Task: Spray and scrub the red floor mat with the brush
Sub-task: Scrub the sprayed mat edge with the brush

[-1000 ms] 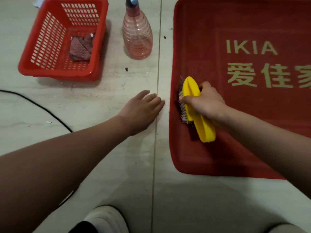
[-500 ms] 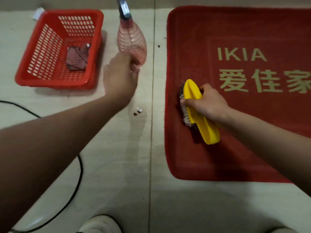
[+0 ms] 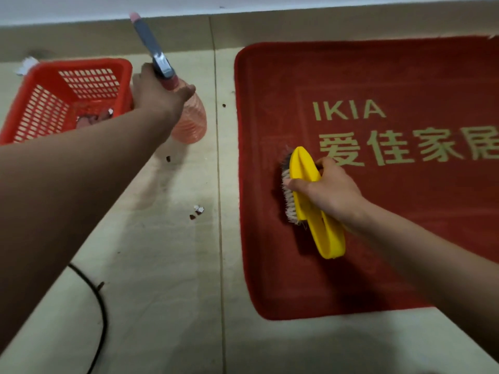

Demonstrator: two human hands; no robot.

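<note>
Left hand (image 3: 159,95) grips the half-hidden pink plastic spray bottle (image 3: 192,122), right hand (image 3: 329,191) the yellow plastic brush (image 3: 303,168) at the red floor mat (image 3: 378,260)'s left edge

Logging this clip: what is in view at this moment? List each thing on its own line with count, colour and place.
floor mat: one, red with pale lettering, on the floor at right
brush: one, yellow with pale bristles, on the mat's left part
spray bottle: one, pink with a grey head, tilted, between basket and mat
basket: one, red, far left
cloth: one, reddish-brown, inside the basket
cable: one, black, lower left
scraps: several, white and dark, on the floor left of the mat
floor: beige tiles
left hand: grips the bottle's neck
right hand: grips the brush
</note>
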